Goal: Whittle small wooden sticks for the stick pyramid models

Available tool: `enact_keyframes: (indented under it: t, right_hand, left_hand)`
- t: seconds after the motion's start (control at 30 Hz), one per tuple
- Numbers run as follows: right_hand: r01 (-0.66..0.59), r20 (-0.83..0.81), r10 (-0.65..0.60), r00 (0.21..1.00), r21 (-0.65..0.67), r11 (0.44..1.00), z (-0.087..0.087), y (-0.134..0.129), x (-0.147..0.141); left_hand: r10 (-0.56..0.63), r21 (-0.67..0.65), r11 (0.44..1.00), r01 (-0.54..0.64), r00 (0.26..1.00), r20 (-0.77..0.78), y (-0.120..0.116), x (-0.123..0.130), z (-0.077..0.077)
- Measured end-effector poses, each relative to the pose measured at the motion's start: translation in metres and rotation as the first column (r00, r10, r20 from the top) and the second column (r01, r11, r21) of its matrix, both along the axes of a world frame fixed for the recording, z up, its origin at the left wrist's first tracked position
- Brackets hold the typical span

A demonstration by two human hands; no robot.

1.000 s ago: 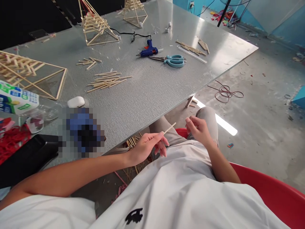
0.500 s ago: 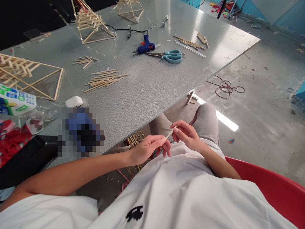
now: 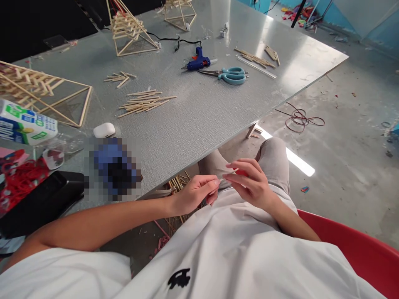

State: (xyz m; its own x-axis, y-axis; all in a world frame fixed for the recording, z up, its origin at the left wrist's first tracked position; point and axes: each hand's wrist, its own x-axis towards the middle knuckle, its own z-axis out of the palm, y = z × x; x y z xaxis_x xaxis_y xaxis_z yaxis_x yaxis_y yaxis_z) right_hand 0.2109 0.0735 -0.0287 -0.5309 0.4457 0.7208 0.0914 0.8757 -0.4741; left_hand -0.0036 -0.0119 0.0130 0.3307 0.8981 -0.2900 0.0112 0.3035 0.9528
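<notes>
Over my lap, just off the table's front edge, my left hand [image 3: 195, 195] pinches one end of a thin wooden stick [image 3: 234, 171] between thumb and forefinger. Around the stick's other end are the fingers of my right hand [image 3: 252, 182], which partly cover it. On the table, a loose pile of similar sticks [image 3: 146, 103] lies beyond my hands, with a smaller pile [image 3: 120, 78] behind it. A blue glue gun [image 3: 198, 61] rests beside scissors with light blue handles [image 3: 233, 76].
Stick-built frames [image 3: 134, 35] stand at the back left, another [image 3: 62, 95] nearer. More sticks [image 3: 255, 57] and a clear glue stick [image 3: 257, 67] lie right. A white case [image 3: 104, 130], a blurred blue object [image 3: 115, 166], a black device [image 3: 43, 203] and red cords [image 3: 25, 178] occupy the left.
The stick has turned to lie flatter between my hands. My right hand's fingers have shifted and spread along it, while my left hand keeps its pinch. The view has swung slightly left.
</notes>
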Motion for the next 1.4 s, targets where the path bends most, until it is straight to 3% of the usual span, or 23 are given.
enact_keyframes:
  t: [0.13, 0.27, 0.53, 0.7, 1.03, 1.17, 1.3, 1.4]
  right_hand:
    - [0.009, 0.079, -0.026, 0.997, 0.205, 0.979, 0.007, -0.005, 0.0]
    - [-0.022, 0.158, -0.026, 0.987, 0.297, 0.955, 0.009, -0.006, 0.002]
    - [-0.049, 0.173, 0.012, 0.985, 0.211, 0.976, 0.007, -0.003, 0.003]
    - [-0.022, 0.168, -0.018, 0.986, 0.235, 0.972, 0.009, -0.006, -0.001]
    - [0.009, 0.127, -0.026, 0.992, 0.134, 0.991, -0.007, 0.008, 0.007]
    - [-0.095, 0.166, 0.049, 0.985, 0.284, 0.954, -0.003, 0.006, 0.005]
    - [-0.051, 0.083, 0.016, 0.996, 0.432, 0.901, -0.005, 0.008, 0.005]
    - [-0.032, 0.045, 0.01, 0.999, 0.515, 0.857, -0.008, 0.012, 0.008]
  left_hand:
    - [-0.001, -0.01, 1.0, 0.001, 1.0, -0.02, -0.001, 0.001, -0.003]
    - [0.004, -0.02, 1.0, -0.005, 0.999, -0.042, -0.002, 0.002, -0.007]
    - [0.003, -0.018, 1.0, -0.004, 1.0, -0.027, -0.001, 0.003, -0.007]
    - [0.012, -0.035, 0.999, -0.011, 1.0, 0.017, 0.0, 0.004, -0.007]
    - [0.032, -0.025, 0.999, -0.03, 0.998, 0.048, -0.001, 0.005, -0.009]
    - [0.031, -0.103, 0.995, -0.015, 0.987, 0.155, -0.001, 0.006, -0.011]
    - [-0.026, -0.245, 0.964, 0.107, 0.95, 0.312, 0.0, 0.006, -0.011]
    - [-0.057, -0.276, 0.945, 0.178, 0.917, 0.395, 0.001, 0.004, -0.008]
